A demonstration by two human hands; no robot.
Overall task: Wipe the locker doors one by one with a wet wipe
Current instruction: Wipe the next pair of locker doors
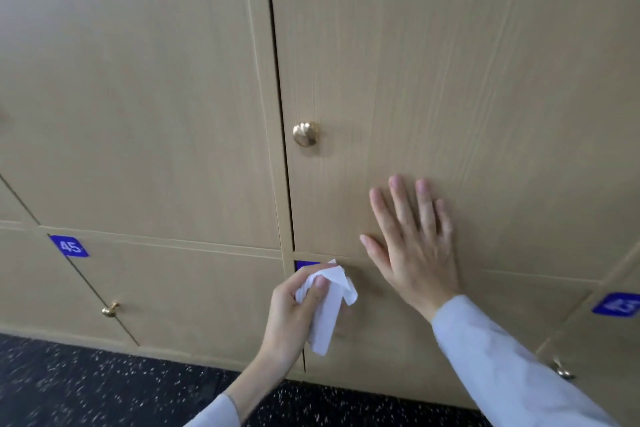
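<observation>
Light wooden locker doors fill the view. My right hand (414, 239) lies flat with spread fingers on the lower part of the large door (450, 80), right of and below its brass knob (305, 133). My left hand (294, 315) holds a crumpled white wet wipe (330, 302) in front of the lower door (381, 333), just under the seam. The wipe partly covers a blue number tag (304, 265) at that door's top left corner.
To the left is another large door (138, 97), and below it a door tagged 45 (70, 247) with a small brass knob (110, 309). A blue tag (618, 304) and a knob (562, 371) show at the lower right. Dark speckled floor (86, 385) runs along the base.
</observation>
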